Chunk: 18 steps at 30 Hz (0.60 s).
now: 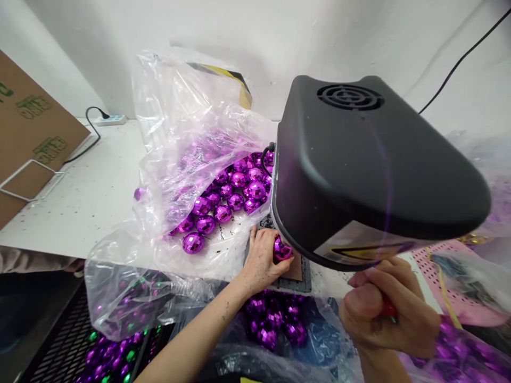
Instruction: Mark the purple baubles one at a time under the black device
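My left hand is closed round a shiny purple faceted ball, just under the front edge of a black machine head. Below that hand lies a dark base plate with a brown pad on it. My right hand makes a fist below the machine's right side. A bit of red shows between its fingers; the rest of what it grips is hidden. Many similar purple balls lie in an open clear plastic bag behind and left of my left hand.
More purple balls sit in a plastic-lined container below the table edge. A black crate with purple and green pieces stands lower left. A cardboard box and a power strip are at left, a pink basket at right.
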Each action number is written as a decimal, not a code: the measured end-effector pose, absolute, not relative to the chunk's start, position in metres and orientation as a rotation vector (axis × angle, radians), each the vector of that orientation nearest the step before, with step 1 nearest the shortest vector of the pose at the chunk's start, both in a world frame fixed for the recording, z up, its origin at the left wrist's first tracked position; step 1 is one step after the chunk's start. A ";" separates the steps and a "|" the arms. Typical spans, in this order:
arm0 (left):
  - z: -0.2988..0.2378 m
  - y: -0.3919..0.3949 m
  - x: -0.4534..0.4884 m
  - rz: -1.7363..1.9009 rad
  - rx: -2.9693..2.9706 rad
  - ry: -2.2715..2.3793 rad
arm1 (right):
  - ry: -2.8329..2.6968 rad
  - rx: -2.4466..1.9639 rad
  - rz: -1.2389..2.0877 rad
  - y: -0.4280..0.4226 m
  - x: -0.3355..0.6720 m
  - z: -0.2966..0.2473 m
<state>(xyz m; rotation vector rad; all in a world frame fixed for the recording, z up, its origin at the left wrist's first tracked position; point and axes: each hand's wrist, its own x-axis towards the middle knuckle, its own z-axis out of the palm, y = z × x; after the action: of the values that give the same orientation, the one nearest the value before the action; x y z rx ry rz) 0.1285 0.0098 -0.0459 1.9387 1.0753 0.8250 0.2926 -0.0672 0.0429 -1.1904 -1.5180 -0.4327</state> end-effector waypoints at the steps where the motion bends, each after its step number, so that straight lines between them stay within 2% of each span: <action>1: -0.046 0.010 0.129 0.823 1.937 1.076 | -1.513 -1.175 -0.438 -0.067 0.293 0.041; 9: -0.049 0.010 0.128 0.836 1.909 1.061 | -1.471 -1.114 -0.461 -0.063 0.292 0.040; 18: -0.047 0.011 0.129 0.834 1.967 1.043 | -1.456 -1.191 -0.451 -0.062 0.301 -0.008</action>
<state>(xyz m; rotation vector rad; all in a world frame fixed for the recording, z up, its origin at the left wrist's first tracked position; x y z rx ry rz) 0.1288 0.0112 -0.0469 1.9665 1.0435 0.8341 0.3011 -0.0623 -0.0080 -1.1914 -1.4564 -0.4510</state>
